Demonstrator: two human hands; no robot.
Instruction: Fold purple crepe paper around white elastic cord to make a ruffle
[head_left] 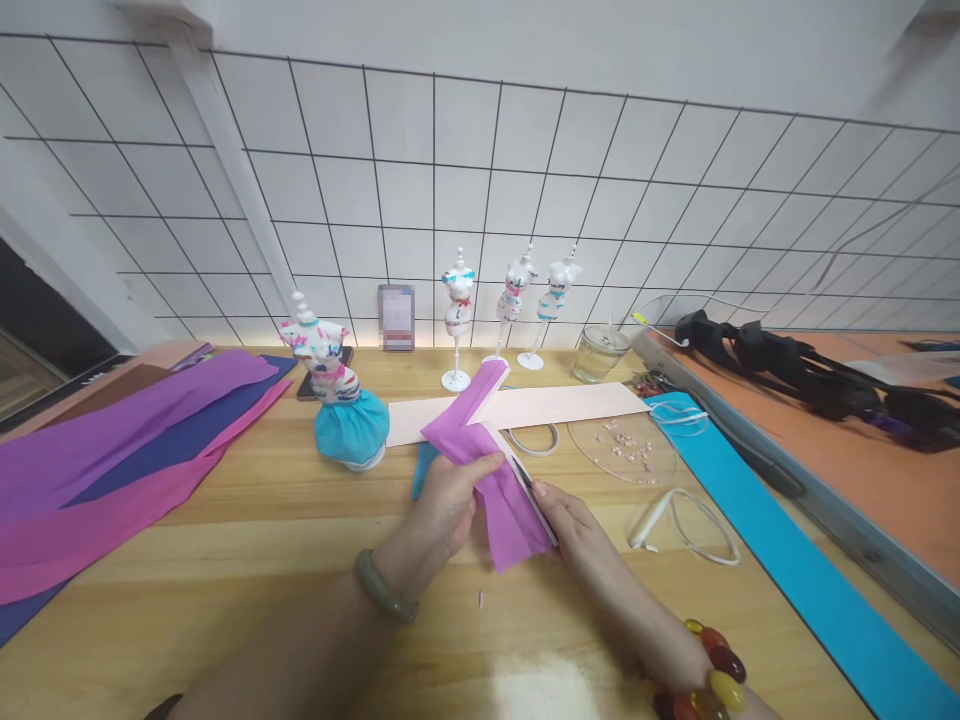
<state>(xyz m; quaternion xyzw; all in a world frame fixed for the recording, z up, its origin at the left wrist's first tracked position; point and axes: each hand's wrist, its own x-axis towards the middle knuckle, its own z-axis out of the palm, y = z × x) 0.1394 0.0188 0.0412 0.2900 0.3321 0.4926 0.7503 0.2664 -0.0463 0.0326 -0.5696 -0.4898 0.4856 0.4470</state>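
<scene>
Purple strip (pixel 508 525) in closed left hand (pixel 448 500)

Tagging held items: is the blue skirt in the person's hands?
No, the blue skirt is on the leftmost mannequin; the left hand holds purple material.

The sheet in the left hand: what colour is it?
The sheet is pinkish purple, best seen in the head view.

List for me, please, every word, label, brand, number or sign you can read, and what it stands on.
None can be read.
Upright phone by the wall: screen pixelated, unreadable.
Dark object at far left: white marks, too small and blurred.
Mannequins: coloured marks, no readable words.
Purple sheet at centre: no writing visible.
</scene>
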